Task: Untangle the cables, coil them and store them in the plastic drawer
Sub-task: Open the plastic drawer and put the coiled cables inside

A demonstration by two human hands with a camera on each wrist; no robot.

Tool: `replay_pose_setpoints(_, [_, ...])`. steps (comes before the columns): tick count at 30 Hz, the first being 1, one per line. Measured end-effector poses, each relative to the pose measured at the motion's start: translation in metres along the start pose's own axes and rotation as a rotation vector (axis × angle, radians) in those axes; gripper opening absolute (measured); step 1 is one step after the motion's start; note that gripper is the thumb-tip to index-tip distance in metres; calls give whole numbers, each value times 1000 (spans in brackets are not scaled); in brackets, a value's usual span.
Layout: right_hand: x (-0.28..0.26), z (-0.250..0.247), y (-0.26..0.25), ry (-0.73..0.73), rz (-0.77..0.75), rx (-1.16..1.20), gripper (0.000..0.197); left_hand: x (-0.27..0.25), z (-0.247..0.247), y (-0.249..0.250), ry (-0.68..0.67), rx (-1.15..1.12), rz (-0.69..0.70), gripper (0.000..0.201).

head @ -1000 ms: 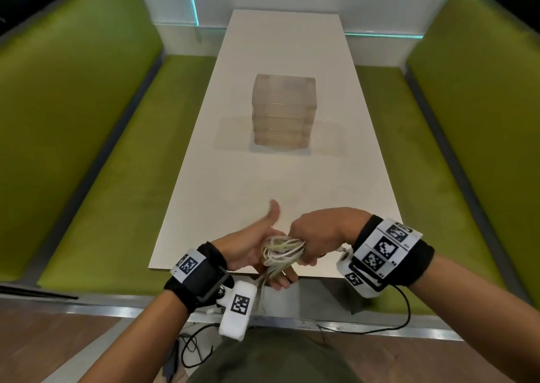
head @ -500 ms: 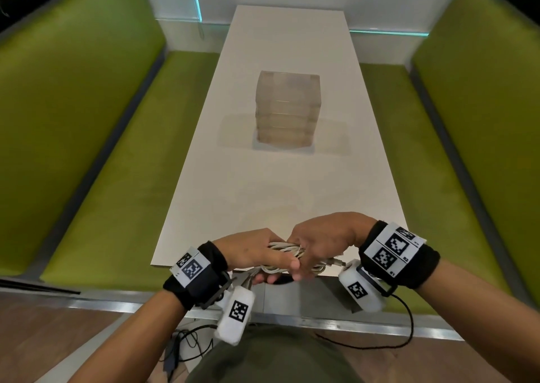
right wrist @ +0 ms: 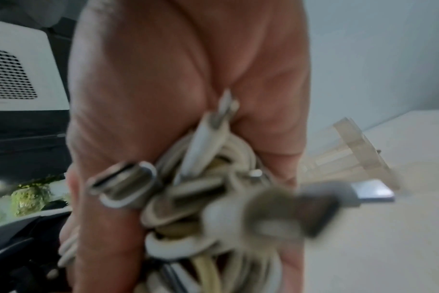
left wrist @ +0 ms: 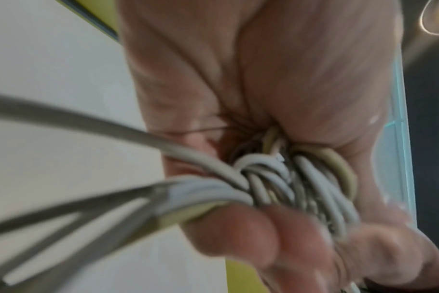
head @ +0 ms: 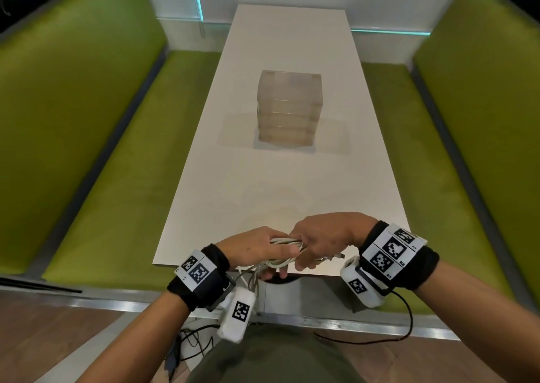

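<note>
A bundle of white and cream cables (head: 285, 241) hangs between both hands over the near edge of the white table (head: 286, 183). My left hand (head: 257, 249) grips the coiled strands (left wrist: 276, 178), thumb laid over them. My right hand (head: 321, 241) grips the other end, where several plugs (right wrist: 128, 186) stick out below the palm. Loose strands (head: 248, 274) trail down under the left wrist. The clear plastic drawer unit (head: 289, 107) stands in the middle of the table, its drawers closed; it also shows at the edge of the right wrist view (right wrist: 359, 146).
Green upholstered benches (head: 96, 148) run along both sides of the table. A metal floor strip (head: 292, 319) and wooden flooring lie below the table's near end, with dark cords (head: 190, 344) on the floor.
The left thumb, raised a second ago, has folded down over the bundle. The bundle has turned from upright loops to lying sideways between the two hands.
</note>
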State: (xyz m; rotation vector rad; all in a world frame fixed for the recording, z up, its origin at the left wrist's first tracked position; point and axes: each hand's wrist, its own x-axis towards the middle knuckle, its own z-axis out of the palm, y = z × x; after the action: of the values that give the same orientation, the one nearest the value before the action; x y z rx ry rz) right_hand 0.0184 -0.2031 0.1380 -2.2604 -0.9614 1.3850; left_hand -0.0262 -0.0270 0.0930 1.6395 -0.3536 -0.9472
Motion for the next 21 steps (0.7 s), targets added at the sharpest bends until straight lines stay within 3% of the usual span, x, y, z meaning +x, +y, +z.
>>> replay_pose_setpoints(2, [-5, -6, 2, 56, -23, 18, 8, -1, -4, -7, 29, -89, 66, 76])
replay_pose_setpoints(3, [-9, -10, 4, 107, -35, 41, 9, -3, -6, -11, 44, -121, 93, 82])
replay_pose_setpoints(7, [-28, -32, 7, 284, -51, 116, 12, -4, -5, -26, 157, -151, 181, 46])
replay_pose_setpoints(10, [-36, -41, 8, 339, -49, 125, 14, 0, -2, -21, 204, -322, 164, 61])
replay_pose_setpoints(12, [-40, -42, 8, 357, -54, 133, 15, 0, -4, -15, 156, -443, 111, 73])
replay_pose_setpoints(18, [-39, -38, 11, 350, -40, 142, 16, -9, -5, -23, 130, -319, 181, 37])
replay_pose_setpoints(21, [-40, -39, 11, 368, -38, 161, 17, -10, -4, -25, 140, -361, 183, 36])
